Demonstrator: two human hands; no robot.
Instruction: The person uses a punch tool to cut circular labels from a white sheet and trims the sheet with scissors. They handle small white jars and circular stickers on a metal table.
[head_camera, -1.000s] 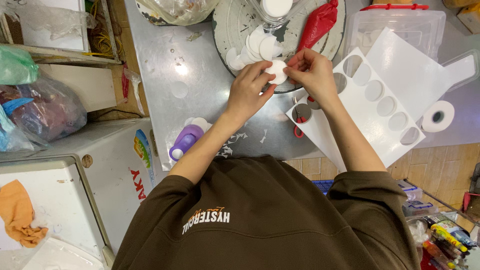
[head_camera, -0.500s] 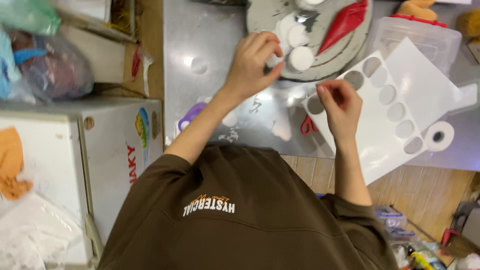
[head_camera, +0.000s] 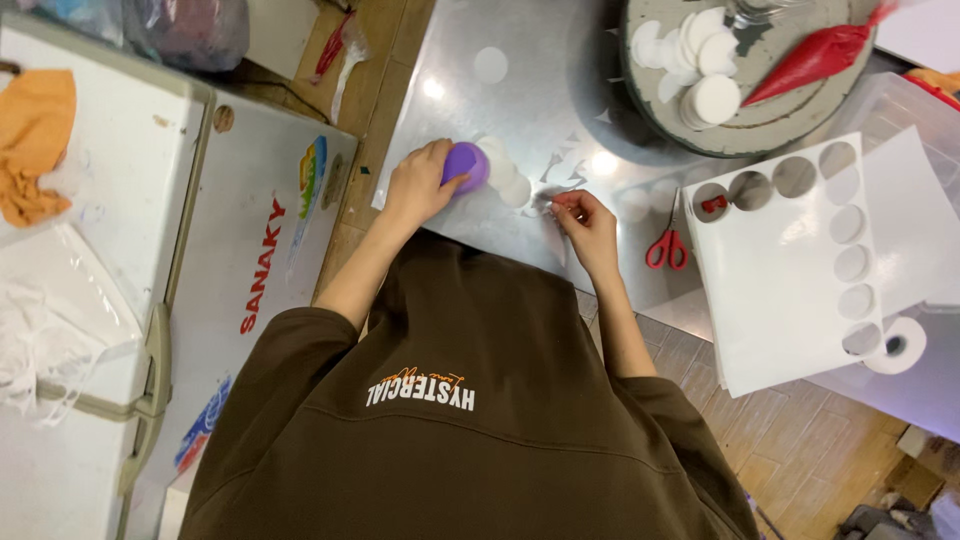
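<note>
The left hand (head_camera: 418, 185) is wrapped around a purple round cutter (head_camera: 465, 165), pressing it on the steel table (head_camera: 560, 90). At its three o'clock, the right hand (head_camera: 588, 222) pinches a scrap of white sheet (head_camera: 545, 205). Red scissors (head_camera: 667, 243) lie further toward three o'clock, beside the holed white sheet (head_camera: 785, 285).

A shiny steel worktop (head_camera: 560, 110) carries everything. On it lie loose white paper discs (head_camera: 491, 65), a purple cup-shaped cutter (head_camera: 466, 165) set among more discs near the front edge, red-handled scissors (head_camera: 667, 245), and a round grey turntable (head_camera: 740, 120) at the back. A white sheet with round holes (head_camera: 790, 280) overhangs the worktop's right edge beside a roll of white tape (head_camera: 895, 347).
</note>
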